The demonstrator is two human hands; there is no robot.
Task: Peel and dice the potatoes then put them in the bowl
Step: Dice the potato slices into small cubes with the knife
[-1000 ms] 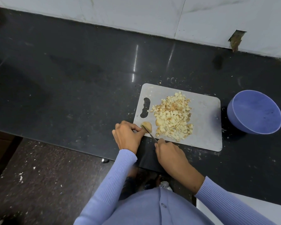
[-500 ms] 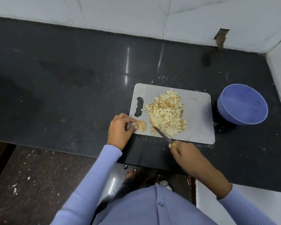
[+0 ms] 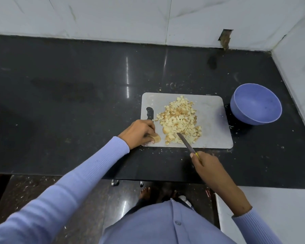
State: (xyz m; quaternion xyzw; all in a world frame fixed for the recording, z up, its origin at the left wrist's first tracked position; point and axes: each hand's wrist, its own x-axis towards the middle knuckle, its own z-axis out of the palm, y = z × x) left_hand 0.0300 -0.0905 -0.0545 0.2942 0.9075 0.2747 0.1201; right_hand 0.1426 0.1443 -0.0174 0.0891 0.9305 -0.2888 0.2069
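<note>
A grey cutting board (image 3: 213, 134) lies on the black counter with a pile of diced potato (image 3: 180, 119) in its middle. My left hand (image 3: 138, 133) pinches a small uncut potato piece (image 3: 156, 138) at the board's near-left corner. My right hand (image 3: 205, 164) grips a knife (image 3: 186, 142) by its yellow handle; the blade points up-left and its tip touches the near edge of the pile. A purple bowl (image 3: 255, 106) stands to the right of the board, with nothing visible in it.
The black counter (image 3: 77, 103) runs left from the board, its front edge just below my hands. A white tiled wall stands behind, and a side wall (image 3: 296, 71) closes the right end past the bowl. Potato scraps dot the counter around the board.
My right hand has pulled the knife away from the piece held in my left hand, swinging the blade right to the pile's near edge. My left hand keeps its hold.
</note>
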